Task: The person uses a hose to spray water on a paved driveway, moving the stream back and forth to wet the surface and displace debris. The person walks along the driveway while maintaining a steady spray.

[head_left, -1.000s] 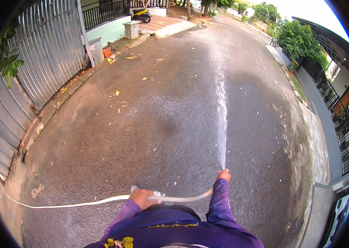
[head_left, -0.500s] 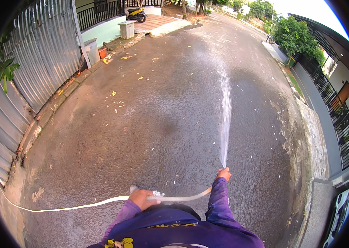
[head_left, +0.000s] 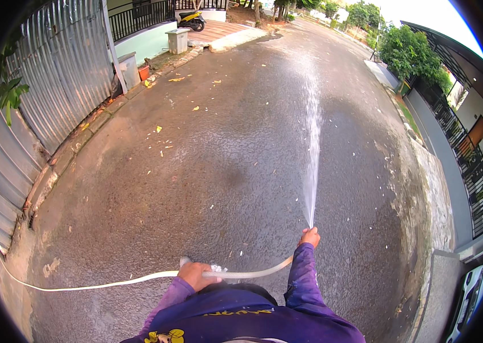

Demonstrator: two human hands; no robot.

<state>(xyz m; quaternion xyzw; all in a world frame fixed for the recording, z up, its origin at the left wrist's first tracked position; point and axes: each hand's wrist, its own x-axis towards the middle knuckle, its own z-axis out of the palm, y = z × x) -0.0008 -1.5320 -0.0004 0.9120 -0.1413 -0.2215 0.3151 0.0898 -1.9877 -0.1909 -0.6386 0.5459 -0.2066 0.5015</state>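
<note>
While our right hand [head_left: 310,236] clenches the hose [head_left: 253,274] end, water jet [head_left: 312,154] shoots toward 12 o'clock over the road [head_left: 196,171]; left hand [head_left: 197,275] fingers grip the hose at 6 o'clock.

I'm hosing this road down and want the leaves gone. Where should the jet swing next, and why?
Probably ease the right hand leftward. The water jet runs straight up the road's middle, while the yellow leaves lie scattered left of it, toward the metal fence. The left hand grips the hose, so it can feed slack.
</note>
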